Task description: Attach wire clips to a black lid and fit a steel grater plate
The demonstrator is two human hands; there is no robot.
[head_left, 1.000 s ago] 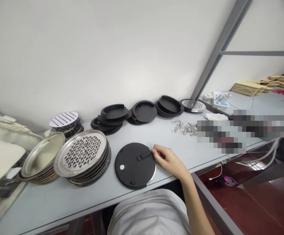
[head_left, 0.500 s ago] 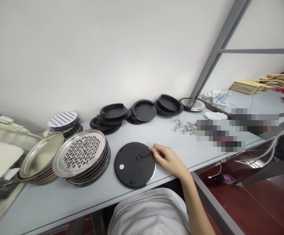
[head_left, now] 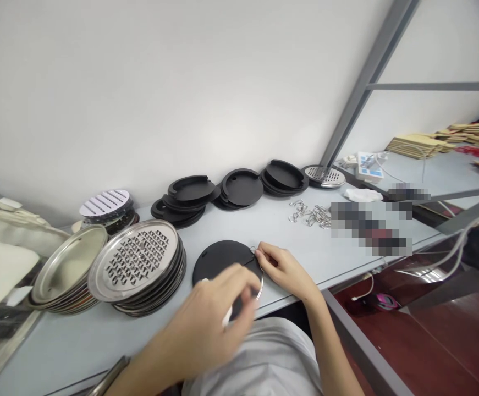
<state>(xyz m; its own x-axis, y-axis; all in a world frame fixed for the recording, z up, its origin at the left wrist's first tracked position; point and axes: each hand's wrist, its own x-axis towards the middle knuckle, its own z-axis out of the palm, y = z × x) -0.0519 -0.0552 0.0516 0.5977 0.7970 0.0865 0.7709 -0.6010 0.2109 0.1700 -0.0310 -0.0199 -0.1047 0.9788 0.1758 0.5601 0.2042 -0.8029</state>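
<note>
A round black disc (head_left: 218,254) lies near the table's front edge, with a strip of bright metal showing along its right side. At its right rim, my right hand (head_left: 278,267) pinches a small metal wire ring (head_left: 253,250). My left hand (head_left: 226,308) is over the disc's lower part, fingers curled and blurred by motion. A small white patch (head_left: 227,316) shows by its fingers; whether it is held, I cannot tell. Part of the disc is hidden beneath this hand. Several loose metal wire hooks (head_left: 315,216) lie beyond my right hand.
To the left stand a stack of grater discs (head_left: 140,256) and a stack of metal-rimmed plates (head_left: 68,264). Black round trays (head_left: 243,187) line the wall. A perforated grater (head_left: 325,176) sits by the grey frame post (head_left: 358,104). A dark, metal-edged object (head_left: 109,377) shows at the bottom left.
My left hand has come into view from the bottom left and now covers part of the black disc. My right hand stays at the wire ring.
</note>
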